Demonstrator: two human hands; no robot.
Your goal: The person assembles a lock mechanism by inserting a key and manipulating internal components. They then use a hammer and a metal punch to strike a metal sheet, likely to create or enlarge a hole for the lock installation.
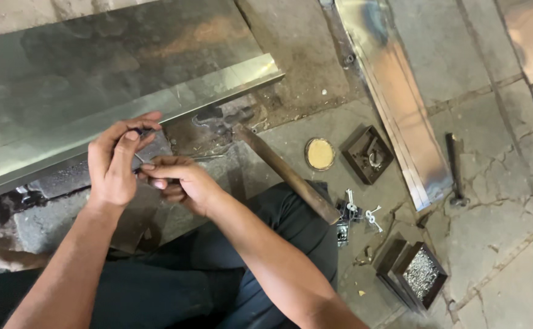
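The left hand (115, 164) has its fingers curled, thumb and forefinger pinching a small dark piece (142, 131) right at the folded lower edge of the long shiny sheet-metal panel (126, 79). The right hand (178, 181) is closed around a thin metal tool (208, 157), whose slim shaft points right, away from the fingers; what sort of tool it is cannot be made out. Both hands meet just below the panel's edge, above the person's dark trousers (266, 244).

Out on the cracked grey stone floor (498, 244), a long brown wooden bar (288, 173) lies slanted beside the right forearm. Past it sit a round yellowish lid (320, 153) and a small dark square box (368, 154). Near the floor's lower right stands a dark box filled with small silvery pieces (422, 274). A narrow shiny metal strip (394, 91) runs down from the top edge, with a dark hammer (455, 167) to its right.
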